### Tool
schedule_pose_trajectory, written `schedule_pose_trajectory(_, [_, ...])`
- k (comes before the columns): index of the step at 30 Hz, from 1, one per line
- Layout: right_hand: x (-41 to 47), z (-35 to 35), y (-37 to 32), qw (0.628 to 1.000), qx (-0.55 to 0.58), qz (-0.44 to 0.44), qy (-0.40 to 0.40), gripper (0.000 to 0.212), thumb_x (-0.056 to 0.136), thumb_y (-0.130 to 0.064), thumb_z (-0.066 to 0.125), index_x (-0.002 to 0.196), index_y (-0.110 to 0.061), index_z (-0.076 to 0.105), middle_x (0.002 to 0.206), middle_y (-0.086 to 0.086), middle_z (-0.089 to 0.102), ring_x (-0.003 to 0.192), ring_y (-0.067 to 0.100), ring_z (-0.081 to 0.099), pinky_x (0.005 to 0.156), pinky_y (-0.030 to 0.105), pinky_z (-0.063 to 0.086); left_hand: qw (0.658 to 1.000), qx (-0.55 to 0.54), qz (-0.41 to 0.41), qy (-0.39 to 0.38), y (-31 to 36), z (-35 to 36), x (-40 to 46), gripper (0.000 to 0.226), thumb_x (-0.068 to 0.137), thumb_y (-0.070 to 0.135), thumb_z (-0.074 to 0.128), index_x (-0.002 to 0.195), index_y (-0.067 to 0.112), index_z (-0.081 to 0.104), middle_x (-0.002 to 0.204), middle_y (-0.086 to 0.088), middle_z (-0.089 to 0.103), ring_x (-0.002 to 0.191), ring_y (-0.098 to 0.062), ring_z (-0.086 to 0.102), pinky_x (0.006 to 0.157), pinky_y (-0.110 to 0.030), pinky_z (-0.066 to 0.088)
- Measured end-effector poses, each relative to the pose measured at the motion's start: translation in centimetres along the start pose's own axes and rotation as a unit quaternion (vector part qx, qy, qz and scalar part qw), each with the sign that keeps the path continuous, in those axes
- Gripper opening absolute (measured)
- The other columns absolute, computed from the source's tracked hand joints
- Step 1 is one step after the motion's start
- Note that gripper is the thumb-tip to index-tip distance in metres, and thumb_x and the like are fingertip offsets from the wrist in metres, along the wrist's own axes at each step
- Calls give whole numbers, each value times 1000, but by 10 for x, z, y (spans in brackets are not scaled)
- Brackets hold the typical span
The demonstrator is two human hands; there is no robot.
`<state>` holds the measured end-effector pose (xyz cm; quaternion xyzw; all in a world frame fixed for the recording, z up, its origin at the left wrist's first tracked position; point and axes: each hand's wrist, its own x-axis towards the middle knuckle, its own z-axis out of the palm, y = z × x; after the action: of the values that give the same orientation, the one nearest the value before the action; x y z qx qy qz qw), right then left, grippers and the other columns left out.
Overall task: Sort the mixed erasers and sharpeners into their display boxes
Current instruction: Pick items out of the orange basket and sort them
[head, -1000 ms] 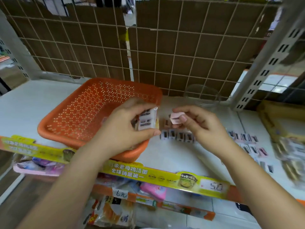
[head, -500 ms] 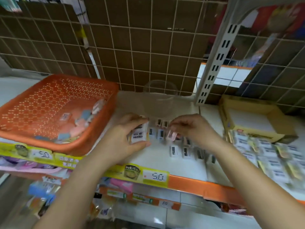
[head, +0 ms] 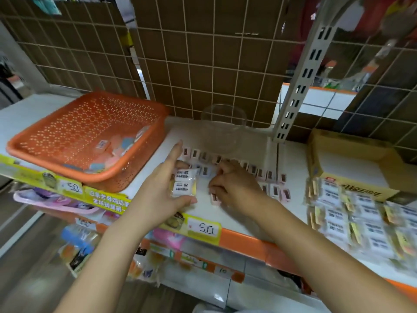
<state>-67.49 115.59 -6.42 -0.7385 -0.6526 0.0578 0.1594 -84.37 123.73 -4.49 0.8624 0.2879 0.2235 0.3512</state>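
Left hand (head: pixel 162 188): grips wrapped erasers (head: pixel 183 184), two labels showing, between thumb and fingers, index finger stretched out; they are kept off the shelf, probably so they can go to the eraser pile later.
Right hand (head: pixel 234 188): fingers curled low over the sharpener rows, knuckles up; a pink sharpener (head: pixel 214 198) sits at its fingertips, but whether it is pinched or only nudged I cannot tell.
Sharpeners (head: pixel 274 190): small pink ones stand side by side in rows on the white shelf (head: pixel 291 159), slots facing out, likely lined up for counting or boxing.
Basket (head: pixel 140 170): orange, perforated, left of the hands; a few mixed pieces remain at its bottom, so sorting looks unfinished.
Eraser pile (head: pixel 361 224): wrapped erasers spread at the right end of the shelf, well apart from the sharpeners, which keeps the kinds separate.
Box (head: pixel 352 163): cardboard, open, behind the eraser pile; seemingly a display box, and I see nothing loaded in it.
Clear tub (head: pixel 223 123): stands behind the sharpener rows, looks empty.
Step in hand: likely setting one sharpener into the front row.
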Motion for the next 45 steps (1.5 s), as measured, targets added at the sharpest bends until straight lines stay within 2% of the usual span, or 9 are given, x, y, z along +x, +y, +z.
schedule_pose_trajectory(3, [-1,-6,-9,976,189,88,60,21,91,-18,54,104,-10,69,109,12,61,103,26,53,84,24,38,999,-24,23,3,0,-2,1,117,66,10,80,123,65,-6,119,17,52,109,-8,52,93,-22,40])
schedule_pose_trajectory(6, [-6,-26,-24,879,437,187,40,12,88,-28,58,93,-19,66,88,10,68,78,30,64,71,39,52,995,-68,64,-14,4,2,3,128,64,5,80,118,75,-12,118,26,47,109,2,52,91,-15,43])
schedule_pose_trajectory(13, [-36,-43,-20,750,613,246,37,6,85,-4,60,90,-6,62,69,10,65,51,13,60,49,20,50,990,-92,103,-39,30,20,9,127,59,30,83,118,71,-22,140,15,31,127,10,32,102,-11,29])
schedule_pose_trajectory(17, [-67,-52,2,711,644,267,89,34,80,9,57,107,-10,58,86,12,65,59,20,66,54,24,56,993,-19,117,-6,47,35,10,109,62,29,80,126,56,-4,143,26,14,130,5,16,106,-11,17])
schedule_pose_trajectory(24, [-143,-82,51,751,569,290,167,34,73,19,58,88,-12,57,68,-4,68,59,11,64,51,22,52,975,47,217,-19,81,87,19,65,79,40,58,134,9,42,129,-11,49,118,-11,36,96,-13,24])
schedule_pose_trajectory(31, [-206,-121,109,780,443,339,283,27,71,7,68,79,-15,55,75,0,65,67,13,61,65,28,48,964,15,261,-54,125,152,34,40,82,33,50,112,12,63,111,5,51,107,-10,45,89,-16,31])
schedule_pose_trajectory(36, [-222,-127,144,775,423,341,322,57,77,5,66,122,-26,51,85,-5,60,68,3,62,57,17,51,976,37,198,-76,136,180,51,34,82,21,49,108,8,67,113,-6,59,101,-15,50,85,-19,32])
schedule_pose_trajectory(40, [-218,-115,162,796,381,365,297,43,73,-13,76,101,-37,55,119,5,60,105,25,59,87,44,52,979,66,170,-94,139,192,59,21,86,5,59,104,5,70,108,-6,61,96,-18,55,84,-20,37])
schedule_pose_trajectory(45, [-220,-107,173,823,315,393,261,37,70,-21,78,98,-30,56,103,-2,61,94,19,60,77,37,54,983,61,146,-96,141,197,57,19,84,0,61,101,1,70,104,-8,61,97,-26,58,92,-34,45])
